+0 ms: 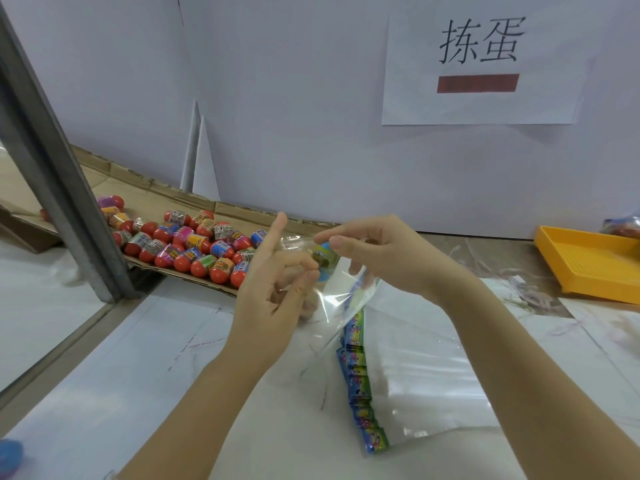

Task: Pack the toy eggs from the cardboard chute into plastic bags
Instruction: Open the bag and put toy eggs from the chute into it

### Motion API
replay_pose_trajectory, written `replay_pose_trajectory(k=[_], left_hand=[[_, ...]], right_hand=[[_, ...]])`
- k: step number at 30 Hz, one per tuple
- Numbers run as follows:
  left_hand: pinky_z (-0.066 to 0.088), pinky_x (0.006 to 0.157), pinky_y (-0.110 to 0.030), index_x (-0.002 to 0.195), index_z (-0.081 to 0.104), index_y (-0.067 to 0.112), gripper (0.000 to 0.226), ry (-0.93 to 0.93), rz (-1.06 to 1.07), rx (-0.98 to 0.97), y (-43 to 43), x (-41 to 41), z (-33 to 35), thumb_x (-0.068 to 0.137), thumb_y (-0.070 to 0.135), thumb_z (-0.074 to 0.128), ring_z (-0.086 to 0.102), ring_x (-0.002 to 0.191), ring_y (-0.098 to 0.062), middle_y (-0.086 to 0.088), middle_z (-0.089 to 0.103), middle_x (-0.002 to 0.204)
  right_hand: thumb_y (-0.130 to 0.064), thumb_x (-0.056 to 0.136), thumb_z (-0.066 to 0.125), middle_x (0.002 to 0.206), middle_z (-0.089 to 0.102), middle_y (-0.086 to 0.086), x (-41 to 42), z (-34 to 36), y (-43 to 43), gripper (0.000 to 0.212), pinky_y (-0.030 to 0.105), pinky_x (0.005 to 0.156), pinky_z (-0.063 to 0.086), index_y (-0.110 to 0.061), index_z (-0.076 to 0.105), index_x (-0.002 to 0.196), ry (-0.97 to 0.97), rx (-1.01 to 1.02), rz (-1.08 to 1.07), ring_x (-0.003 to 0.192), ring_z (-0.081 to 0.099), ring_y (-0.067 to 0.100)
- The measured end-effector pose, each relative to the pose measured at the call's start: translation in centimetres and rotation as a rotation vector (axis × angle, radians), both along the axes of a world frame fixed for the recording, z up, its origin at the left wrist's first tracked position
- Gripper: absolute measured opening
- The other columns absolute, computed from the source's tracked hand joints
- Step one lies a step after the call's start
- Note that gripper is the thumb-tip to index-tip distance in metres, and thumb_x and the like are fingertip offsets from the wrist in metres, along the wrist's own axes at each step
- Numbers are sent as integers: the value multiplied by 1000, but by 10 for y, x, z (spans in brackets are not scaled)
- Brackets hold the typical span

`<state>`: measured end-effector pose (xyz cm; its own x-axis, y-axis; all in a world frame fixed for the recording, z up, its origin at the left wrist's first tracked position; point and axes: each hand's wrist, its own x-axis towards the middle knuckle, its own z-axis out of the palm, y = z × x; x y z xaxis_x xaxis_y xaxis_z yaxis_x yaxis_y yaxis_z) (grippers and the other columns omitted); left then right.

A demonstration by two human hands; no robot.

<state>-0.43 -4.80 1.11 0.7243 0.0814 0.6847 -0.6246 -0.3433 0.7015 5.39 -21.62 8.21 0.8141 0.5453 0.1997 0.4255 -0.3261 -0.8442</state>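
Several red toy eggs [194, 242] with coloured wraps lie in the cardboard chute [145, 194] at the left. Between my hands I hold up a clear plastic bag [337, 289] with a printed header. My left hand [273, 282] pinches the bag's left edge between thumb and fingers, index finger pointing up. My right hand [377, 251] pinches the bag's top edge from the right. The bag hangs over a stack of flat plastic bags [415, 382] with coloured headers on the table.
A grey metal post [59, 168] stands at the left in front of the chute. A yellow plastic tray [595, 265] sits at the right edge. A white wall with a paper sign [481, 64] rises behind. A blue object [10, 453] lies at the bottom left.
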Motion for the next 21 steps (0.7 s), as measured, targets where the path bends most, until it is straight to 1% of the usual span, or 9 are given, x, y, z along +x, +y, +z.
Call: replay_pose_trajectory(k=[3,7,10,12,14,15,16,18,21], left_hand=[[57,59,-23,90,64,42,19,45,-36,-59,-4,0,0,90,24,59,69,67,-4,15,26,157],[52,61,-10,85,63,43,14,38,-14,-126,-6,2,1,90,30,64,56,70,22,7,29,156],[52,65,-8,85,64,43,14,37,-10,-216,-3,2,4,89,30,65,54,74,26,2,29,157],[59,75,-25,84,64,43,17,36,19,-235,0,3,5,87,27,62,52,77,26,-2,32,156],[55,82,-59,84,65,41,14,66,15,-284,1,3,6,85,27,63,53,98,22,1,35,155],[53,84,-62,85,65,40,14,68,9,-303,1,3,6,84,26,64,48,117,16,2,37,154],[52,89,-60,89,65,38,13,60,-1,-325,1,2,8,84,26,65,39,132,9,2,38,152],[52,96,-48,107,61,38,31,40,-36,-404,-1,1,10,79,28,69,37,138,0,5,41,149],[56,89,-36,136,42,33,87,203,-123,-577,3,5,11,61,37,87,57,123,-12,2,47,142]], right_hand=[[-26,92,60,91,68,2,-4,1,4,17,24,51,53,-38,73,94,-60,-56,35,59,55,5],[-37,93,58,95,67,-11,-6,-1,9,27,30,56,57,-40,60,119,26,66,61,67,64,4],[-56,69,71,111,59,-7,-1,-6,10,86,29,56,57,-41,29,143,192,205,-26,80,71,13],[-61,57,79,119,61,-7,-1,-9,9,105,24,55,55,-43,22,145,298,115,-38,88,70,13],[-51,57,85,107,71,-7,-2,-13,9,94,25,56,56,-30,40,137,368,41,13,85,71,12],[-43,60,86,97,74,-5,-1,-15,10,76,27,58,57,-25,52,126,361,65,34,79,71,15],[-35,64,84,90,75,-3,0,-16,11,56,28,58,57,-21,63,114,339,119,40,74,71,18],[-22,73,81,82,74,2,1,-16,14,19,26,52,54,-22,73,91,302,250,24,68,67,21],[-17,76,79,76,73,2,0,-16,15,7,25,48,50,-20,73,79,245,327,12,66,63,23]])
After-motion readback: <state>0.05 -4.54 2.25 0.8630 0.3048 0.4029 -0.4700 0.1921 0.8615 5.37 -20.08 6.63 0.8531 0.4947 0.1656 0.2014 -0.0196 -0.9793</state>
